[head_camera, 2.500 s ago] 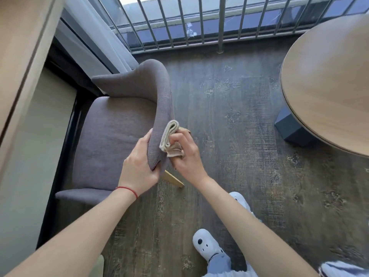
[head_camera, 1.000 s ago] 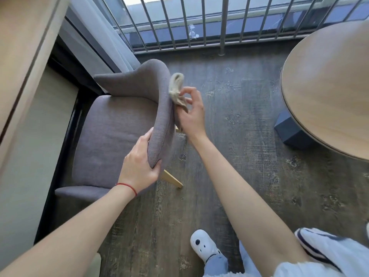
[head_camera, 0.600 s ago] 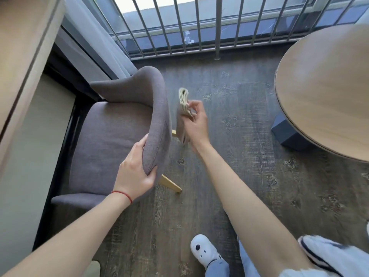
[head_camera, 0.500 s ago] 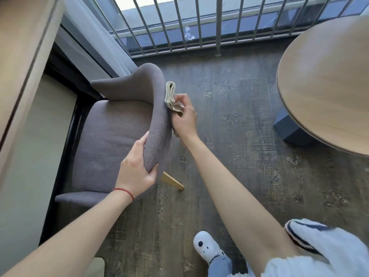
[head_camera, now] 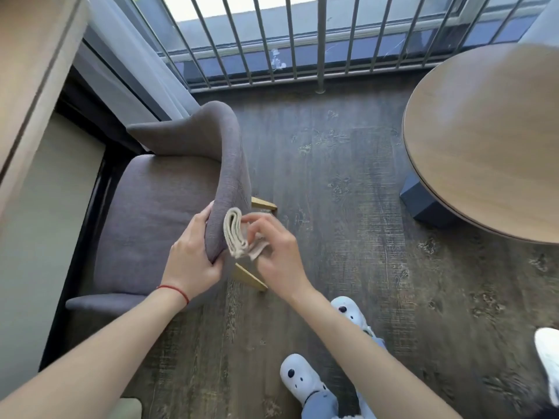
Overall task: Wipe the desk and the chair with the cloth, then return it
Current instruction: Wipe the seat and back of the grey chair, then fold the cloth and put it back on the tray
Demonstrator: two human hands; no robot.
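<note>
While our right hand (head_camera: 279,255) closes its fingers around the folded beige cloth (head_camera: 237,234), we press that cloth against the outer face of the grey chair's (head_camera: 169,207) curved backrest, near its lower end; the layered folds of the cloth stand edge-up, touching the upholstery, and the fingertips look slightly blurred; our left hand (head_camera: 193,255) is wrapped round the same end of the backrest from the other side, thumb on the seat side and fingers curled under the edge, so the backrest sits between the two hands; a thin red string (head_camera: 174,290) circles the left wrist; below the hands two light wooden chair legs (head_camera: 249,278) splay out over the dark plank floor (head_camera: 332,237); the seat cushion spreads to the left of the hands, and beyond it a dark frame runs beside a pale wall; to the right, well apart from the chair, stands the round wooden desk (head_camera: 490,140) on a dark blue base (head_camera: 422,204); at the far side a metal railing (head_camera: 287,40) crosses a window, with a pale curtain (head_camera: 130,55) hanging just beside the chair's top; near the lower edge we see our white spotted slippers (head_camera: 301,378) on the floor.
</note>
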